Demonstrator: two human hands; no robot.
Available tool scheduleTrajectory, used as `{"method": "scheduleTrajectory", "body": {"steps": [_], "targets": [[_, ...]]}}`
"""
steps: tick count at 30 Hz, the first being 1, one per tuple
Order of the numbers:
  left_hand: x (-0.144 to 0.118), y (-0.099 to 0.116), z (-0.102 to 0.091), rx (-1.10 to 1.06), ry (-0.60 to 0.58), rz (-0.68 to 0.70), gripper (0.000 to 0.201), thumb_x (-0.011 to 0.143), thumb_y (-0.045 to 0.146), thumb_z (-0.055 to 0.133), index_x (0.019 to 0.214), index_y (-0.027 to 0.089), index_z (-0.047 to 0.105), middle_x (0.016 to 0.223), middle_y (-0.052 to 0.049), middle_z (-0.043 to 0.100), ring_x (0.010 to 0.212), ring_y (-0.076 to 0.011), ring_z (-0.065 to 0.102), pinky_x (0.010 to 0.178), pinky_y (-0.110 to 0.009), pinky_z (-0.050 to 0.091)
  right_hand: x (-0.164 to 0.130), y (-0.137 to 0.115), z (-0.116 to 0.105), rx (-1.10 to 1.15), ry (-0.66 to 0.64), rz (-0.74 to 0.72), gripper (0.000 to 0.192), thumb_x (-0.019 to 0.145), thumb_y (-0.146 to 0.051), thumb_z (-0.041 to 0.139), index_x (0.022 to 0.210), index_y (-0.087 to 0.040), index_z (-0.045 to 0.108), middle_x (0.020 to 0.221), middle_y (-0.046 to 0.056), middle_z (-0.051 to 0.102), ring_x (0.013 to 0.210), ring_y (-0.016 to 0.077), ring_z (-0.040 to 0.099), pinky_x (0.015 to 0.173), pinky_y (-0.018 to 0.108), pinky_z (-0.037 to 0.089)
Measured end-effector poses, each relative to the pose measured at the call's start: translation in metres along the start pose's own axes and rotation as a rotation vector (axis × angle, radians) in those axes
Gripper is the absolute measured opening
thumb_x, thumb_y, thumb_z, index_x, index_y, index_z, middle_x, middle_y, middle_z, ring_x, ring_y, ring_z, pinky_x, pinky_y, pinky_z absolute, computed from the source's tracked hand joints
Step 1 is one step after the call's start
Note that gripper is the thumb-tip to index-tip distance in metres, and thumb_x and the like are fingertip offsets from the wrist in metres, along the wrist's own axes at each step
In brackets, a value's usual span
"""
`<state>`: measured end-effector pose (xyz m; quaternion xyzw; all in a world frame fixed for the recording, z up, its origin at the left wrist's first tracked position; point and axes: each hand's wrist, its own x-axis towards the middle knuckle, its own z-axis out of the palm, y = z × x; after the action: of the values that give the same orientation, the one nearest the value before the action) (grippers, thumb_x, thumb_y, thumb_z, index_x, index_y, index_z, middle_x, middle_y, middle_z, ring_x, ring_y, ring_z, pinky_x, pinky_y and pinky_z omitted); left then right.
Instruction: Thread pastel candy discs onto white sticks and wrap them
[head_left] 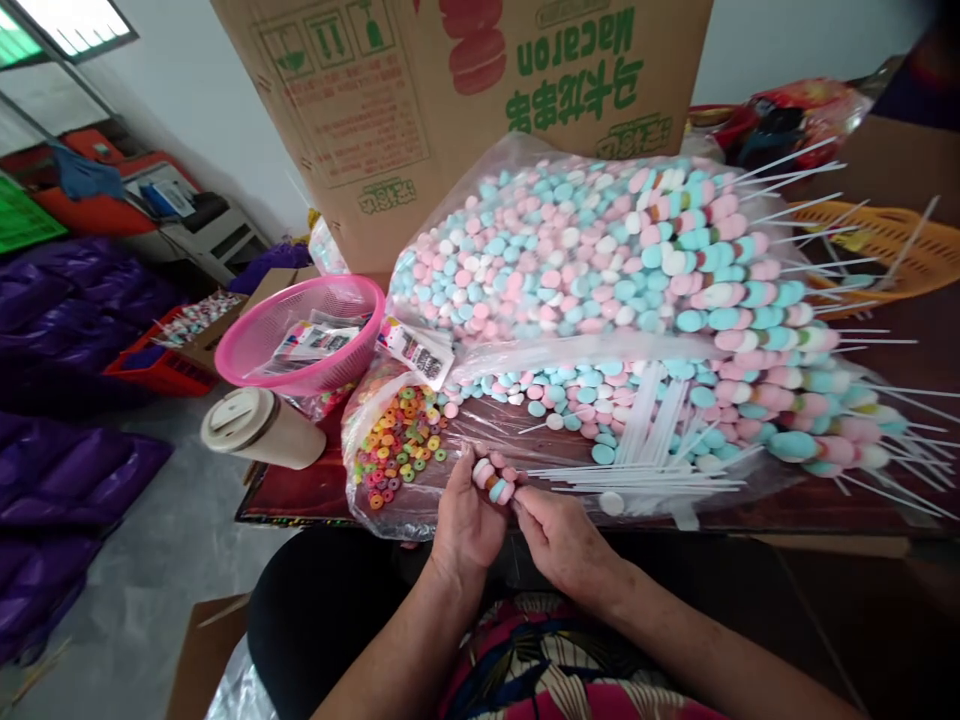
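Observation:
Just over the table's front edge, my left hand (466, 520) is closed around a short marshmallow skewer (493, 483) of pink, white and blue pieces with a brownish ring among them. More pink pieces show at its fingertips. My right hand (566, 535) pinches the near end of this skewer; its stick is mostly hidden by the fingers. Loose white sticks (637, 480) lie beyond the right hand. To the left of my hands, colourful cereal rings (405, 440) rest on clear plastic. Behind them spreads a large bag of pastel marshmallows (517, 250).
Finished skewers (750, 300) are piled at the right, sticks pointing outward, near an orange basket (922, 250). A pink basket (300, 372) holding packets and a lidded cup (289, 435) stand at the left. A tall carton (465, 130) rises behind the marshmallows.

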<state>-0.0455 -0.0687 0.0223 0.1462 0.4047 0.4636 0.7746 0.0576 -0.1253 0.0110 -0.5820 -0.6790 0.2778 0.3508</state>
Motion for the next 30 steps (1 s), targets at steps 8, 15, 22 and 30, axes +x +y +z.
{"method": "scheduleTrajectory", "body": {"steps": [8, 15, 22, 30], "targets": [[0.015, -0.02, 0.024, 0.272, -0.069, 0.063, 0.036, 0.076, 0.054, 0.055, 0.08, 0.018, 0.053, 0.071, 0.0, 0.058, 0.059, -0.0108, 0.055, 0.059, -0.024, 0.047, 0.005, 0.027, -0.03, 0.028, 0.08, 0.122, 0.031, 0.089, -0.03, 0.035, 0.07, -0.018, 0.056, 0.064, 0.003, 0.062, 0.057, 0.0136, 0.054, 0.054, 0.023, 0.039], [0.081, 0.003, 0.045, 1.528, -0.065, 0.519, 0.02, 0.081, 0.032, 0.052, 0.085, 0.018, 0.066, 0.079, -0.006, 0.065, 0.079, -0.0223, 0.06, 0.076, -0.033, 0.043, 0.009, 0.064, -0.086, -0.652, 0.008, 0.386, 0.024, 0.087, -0.029, 0.041, 0.077, -0.021, 0.062, 0.066, 0.003, 0.065, 0.056, 0.0157, 0.057, 0.048, 0.024, 0.026], [0.094, -0.005, 0.039, 1.527, -0.052, 0.537, 0.012, 0.071, 0.023, 0.061, 0.082, 0.02, 0.066, 0.085, -0.006, 0.066, 0.081, -0.0228, 0.06, 0.079, -0.034, 0.042, 0.009, 0.056, -0.077, -0.76, -0.158, 0.333, 0.027, 0.091, -0.02, 0.035, 0.09, -0.02, 0.062, 0.082, 0.008, 0.068, 0.068, 0.0189, 0.063, 0.05, 0.026, 0.028], [0.058, 0.027, 0.005, 0.902, 0.003, 0.323, 0.031, 0.068, 0.035, 0.067, 0.089, 0.013, 0.062, 0.075, -0.002, 0.062, 0.063, -0.0104, 0.057, 0.06, -0.022, 0.046, 0.024, 0.054, -0.076, -0.522, -0.174, 0.358, 0.02, 0.081, -0.017, 0.047, 0.094, -0.015, 0.062, 0.097, 0.011, 0.064, 0.078, 0.0215, 0.061, 0.061, 0.028, 0.038]]}}
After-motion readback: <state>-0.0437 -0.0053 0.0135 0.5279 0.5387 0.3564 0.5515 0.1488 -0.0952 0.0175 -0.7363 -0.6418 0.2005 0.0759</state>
